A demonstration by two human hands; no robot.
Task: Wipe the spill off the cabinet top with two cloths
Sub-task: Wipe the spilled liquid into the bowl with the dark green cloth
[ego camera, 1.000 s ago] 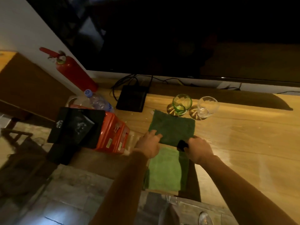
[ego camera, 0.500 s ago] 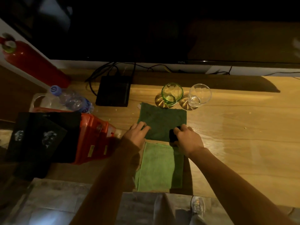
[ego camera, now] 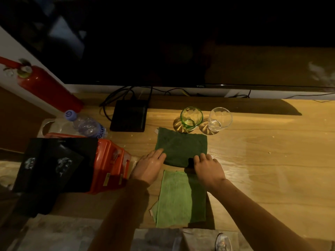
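Observation:
A dark green cloth [ego camera: 181,147] lies flat on the wooden cabinet top [ego camera: 272,160], just in front of two glasses. A light green cloth [ego camera: 174,198] lies nearer me, reaching the front edge. My left hand [ego camera: 149,166] sits on the dark cloth's near left corner, fingers together on the fabric. My right hand [ego camera: 208,169] is curled over its near right corner, with something small and dark at the thumb. A wet sheen [ego camera: 230,158] shows on the wood right of the dark cloth.
A green glass [ego camera: 191,117] and a clear glass [ego camera: 219,120] stand behind the cloth. A black box [ego camera: 128,117] with cables, a water bottle [ego camera: 85,124], an orange case [ego camera: 112,160] under black packets, a red extinguisher [ego camera: 47,87] and a TV screen [ego camera: 181,42] crowd the left and back.
Both hands stay at the dark green cloth's near corners, and the cloths have not shifted relative to the glasses. Only my head view has moved.

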